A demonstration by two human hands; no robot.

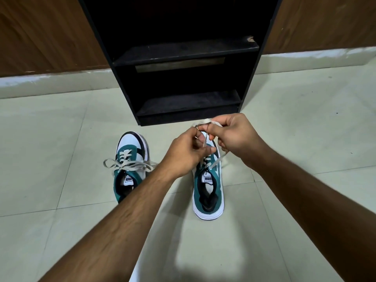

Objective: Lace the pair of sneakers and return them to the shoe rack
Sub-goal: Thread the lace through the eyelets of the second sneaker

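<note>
Left hand [184, 153]: fingers curled in, thumb pressed against forefinger, pinching a strand of the lace [205, 140] above the right sneaker [208, 186]. Right hand [234, 135]: fingers also bent closed, gripping the same lace near its upper loop, just beside the left hand, knuckles nearly touching. Lace pulled up from the eyelets, one strand rising between both hands, another strand [218, 159] hanging down slanted under the right hand to the shoe's top eyelets. Exact shape of the loop at the fingertips hard to tell, partly hidden and blurred.

Right sneaker: standing flat on the floor [61, 129], sole down, long axis running away from the camera, toe toward the rack [183, 58], heel toward the viewer. Toe part covered by the hands. Teal and white upper, dark lining, white sole.

Left sneaker [131, 165]: well apart to the left, also upright on the floor, same direction, toe toward the rack and slightly leaned to the left. Laced already, with a bow [130, 164] tied across the tongue, loops spread out to both sides. Heel hidden behind the left forearm.

Rack: black, open in front, standing against the wooden wall, just beyond the toes. Two shelves visible, both without shoes.
</note>
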